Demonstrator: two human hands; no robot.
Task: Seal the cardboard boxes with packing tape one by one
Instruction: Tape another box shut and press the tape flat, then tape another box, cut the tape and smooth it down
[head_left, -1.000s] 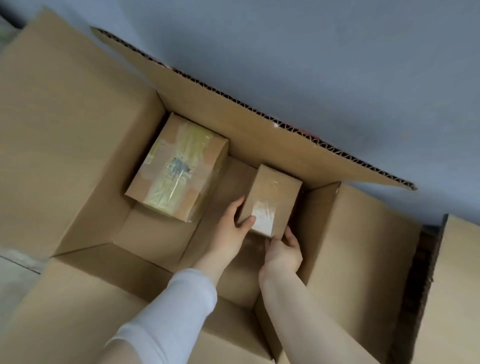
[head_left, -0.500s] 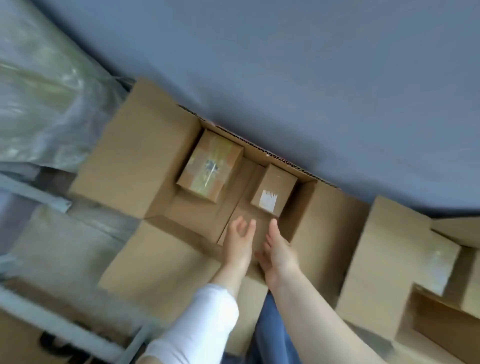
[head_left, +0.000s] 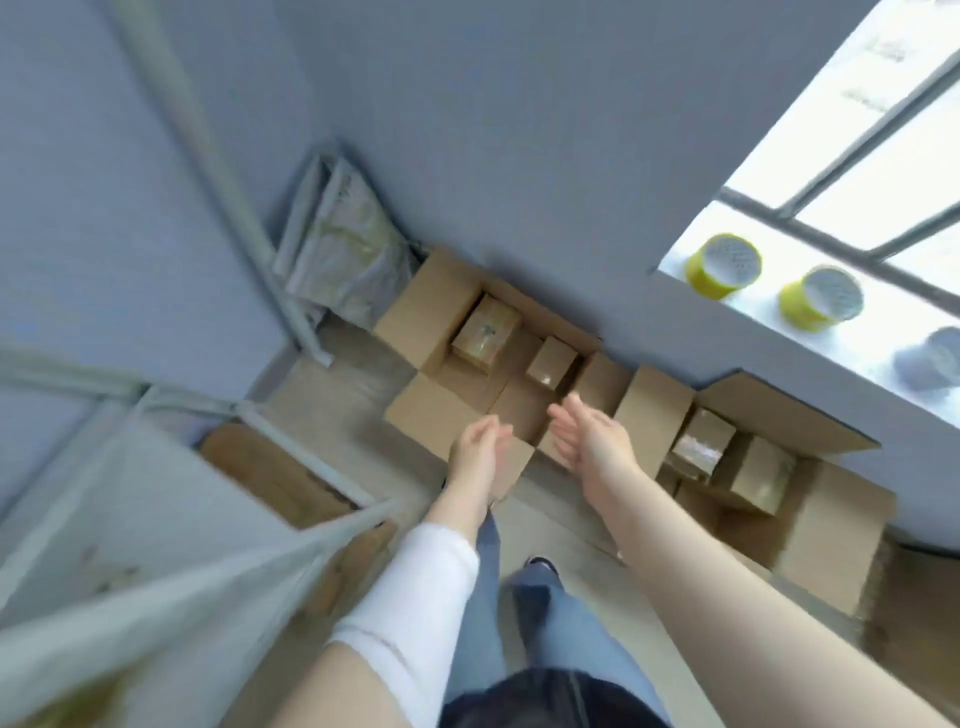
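Note:
A large open cardboard carton (head_left: 415, 317) stands on the floor against the grey wall. Inside it lie two taped boxes: a bigger one (head_left: 485, 330) at the left and a small one (head_left: 551, 361) at the right. My left hand (head_left: 475, 449) and my right hand (head_left: 589, 436) hover above the carton's near flap, fingers relaxed, holding nothing. Two yellow rolls of packing tape (head_left: 723, 265) (head_left: 821, 299) and a grey roll (head_left: 930, 358) sit on the window sill at the upper right.
A second open carton (head_left: 841, 514) with several taped boxes (head_left: 701, 447) stands to the right. A metal shelf frame (head_left: 291, 462) with flat cardboard (head_left: 270, 467) fills the left. A plastic-wrapped bundle (head_left: 343, 254) leans in the corner. My legs (head_left: 524, 613) stand on the floor below.
Both hands let go of the small box inside the carton and drew back upward. The view rose and pulled away, bringing the shelf, window sill and second carton into sight.

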